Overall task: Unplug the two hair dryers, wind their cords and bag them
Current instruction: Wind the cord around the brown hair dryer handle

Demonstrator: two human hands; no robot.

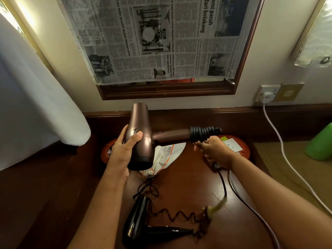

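Note:
My left hand (124, 150) grips the barrel of a bronze hair dryer (142, 133), held above the table with its handle pointing right. Black cord (200, 134) is wound in several turns round the end of that handle. My right hand (215, 151) holds the loose part of this cord just below the coils; the rest trails down to a blurred plug (215, 208). A black hair dryer (136, 225) lies on the table at the front, its curly cord (179, 215) stretched to the right. A white drawstring bag (165, 157) lies under the bronze dryer.
The dark wooden table (188, 180) meets the wall under a mirror covered with newspaper (152, 38). A white plug sits in the wall socket (267, 95), its white cable (287, 159) running down the right. A red tray (240, 150), a green object (321, 142) and white cloth (36, 105) are nearby.

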